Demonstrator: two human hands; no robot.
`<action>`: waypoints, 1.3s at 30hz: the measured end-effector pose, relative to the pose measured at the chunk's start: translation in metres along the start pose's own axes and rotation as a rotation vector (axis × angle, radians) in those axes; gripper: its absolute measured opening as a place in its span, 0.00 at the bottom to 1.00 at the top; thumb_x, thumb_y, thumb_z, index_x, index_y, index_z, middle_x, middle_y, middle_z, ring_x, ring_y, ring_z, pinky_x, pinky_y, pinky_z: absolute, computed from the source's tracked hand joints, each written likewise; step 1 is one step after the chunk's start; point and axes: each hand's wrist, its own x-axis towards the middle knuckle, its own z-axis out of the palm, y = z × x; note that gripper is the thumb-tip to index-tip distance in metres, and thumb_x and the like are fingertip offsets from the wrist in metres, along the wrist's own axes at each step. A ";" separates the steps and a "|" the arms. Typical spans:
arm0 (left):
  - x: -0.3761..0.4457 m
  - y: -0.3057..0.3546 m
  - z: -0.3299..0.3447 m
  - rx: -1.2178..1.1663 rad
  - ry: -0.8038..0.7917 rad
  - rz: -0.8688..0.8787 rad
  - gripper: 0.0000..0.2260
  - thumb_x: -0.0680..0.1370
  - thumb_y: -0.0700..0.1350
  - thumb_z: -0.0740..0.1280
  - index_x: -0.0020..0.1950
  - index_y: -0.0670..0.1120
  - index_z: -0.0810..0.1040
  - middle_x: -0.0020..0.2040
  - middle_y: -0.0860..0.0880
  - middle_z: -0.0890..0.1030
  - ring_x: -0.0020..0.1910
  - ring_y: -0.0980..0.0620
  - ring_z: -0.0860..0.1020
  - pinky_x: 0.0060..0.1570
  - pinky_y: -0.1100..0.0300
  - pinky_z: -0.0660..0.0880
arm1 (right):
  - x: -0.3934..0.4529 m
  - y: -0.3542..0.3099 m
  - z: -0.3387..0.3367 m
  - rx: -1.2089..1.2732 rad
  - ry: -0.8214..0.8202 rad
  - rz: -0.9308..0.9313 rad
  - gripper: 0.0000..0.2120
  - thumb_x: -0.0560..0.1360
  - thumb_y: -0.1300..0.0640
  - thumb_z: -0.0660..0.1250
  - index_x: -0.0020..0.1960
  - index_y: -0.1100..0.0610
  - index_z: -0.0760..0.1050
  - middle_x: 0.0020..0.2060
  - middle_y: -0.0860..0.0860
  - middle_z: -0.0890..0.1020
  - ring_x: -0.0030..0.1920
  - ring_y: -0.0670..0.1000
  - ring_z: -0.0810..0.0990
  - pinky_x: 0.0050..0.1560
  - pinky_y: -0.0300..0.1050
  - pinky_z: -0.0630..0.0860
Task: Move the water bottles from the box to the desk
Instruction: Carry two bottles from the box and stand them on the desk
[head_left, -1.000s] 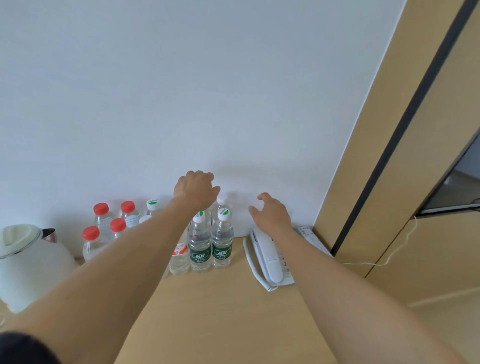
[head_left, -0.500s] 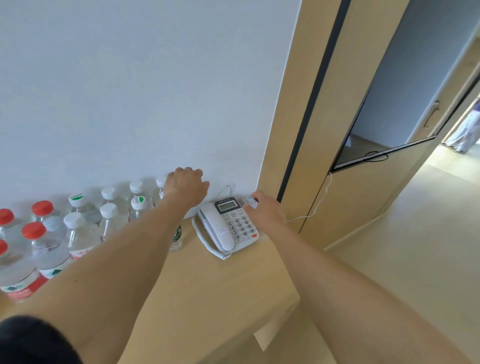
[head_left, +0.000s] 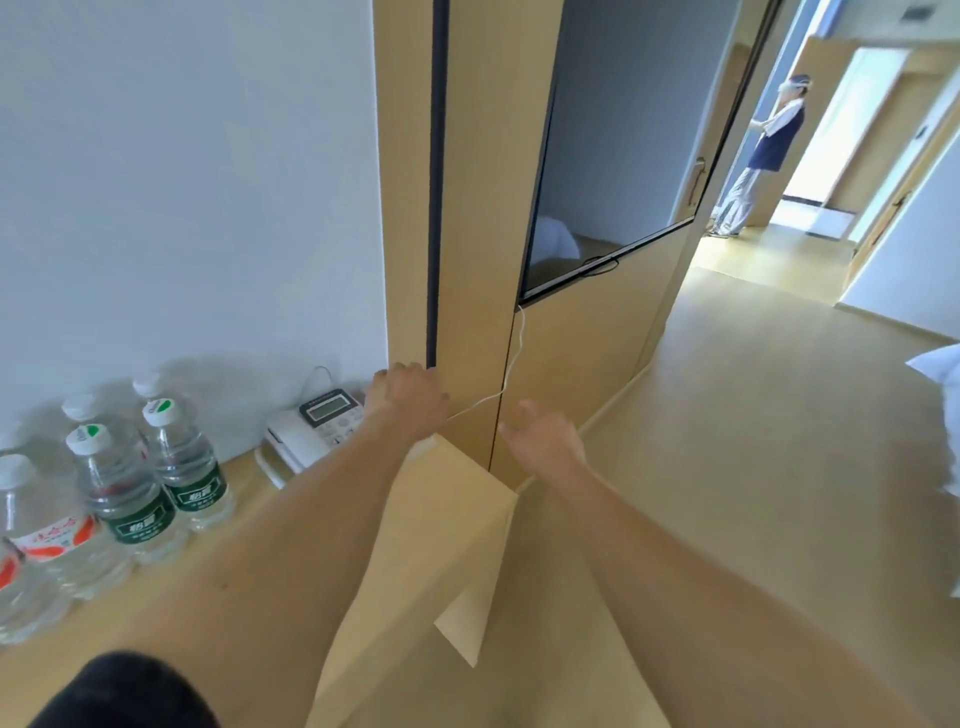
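Several clear water bottles with white caps and green or red labels stand in a cluster on the wooden desk at the left, against the white wall. My left hand hovers past the desk's right end, fingers loosely curled, holding nothing. My right hand is out over the floor to the right of the desk, fingers relaxed and empty. Both hands are apart from the bottles. No box is in view.
A white desk phone sits right of the bottles, its cord running to a wooden wall panel. A dark screen hangs on the panel. Open floor stretches right; a person stands in the far doorway.
The view has swung right, away from the bottles. My left hand came off the bottle tops and past the phone. My right hand left the phone and moved out over the floor.
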 end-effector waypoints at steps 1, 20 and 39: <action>-0.002 0.019 0.002 -0.003 -0.014 0.025 0.15 0.83 0.50 0.56 0.59 0.45 0.77 0.53 0.45 0.80 0.54 0.44 0.76 0.50 0.51 0.70 | -0.004 0.018 -0.007 0.004 0.007 0.018 0.25 0.80 0.44 0.62 0.74 0.50 0.67 0.66 0.55 0.76 0.66 0.58 0.74 0.58 0.47 0.73; -0.085 0.373 0.076 -0.058 -0.312 0.451 0.24 0.83 0.61 0.55 0.75 0.51 0.70 0.74 0.46 0.71 0.72 0.43 0.70 0.69 0.50 0.67 | -0.169 0.371 -0.135 -0.004 0.122 0.572 0.27 0.80 0.40 0.62 0.75 0.51 0.67 0.69 0.56 0.75 0.70 0.58 0.72 0.67 0.49 0.71; -0.027 0.586 0.119 0.000 -0.358 0.697 0.24 0.83 0.61 0.54 0.77 0.55 0.65 0.77 0.48 0.67 0.75 0.46 0.66 0.73 0.53 0.59 | -0.142 0.501 -0.203 0.057 0.185 0.799 0.31 0.78 0.35 0.60 0.77 0.47 0.63 0.69 0.51 0.74 0.68 0.55 0.74 0.63 0.53 0.75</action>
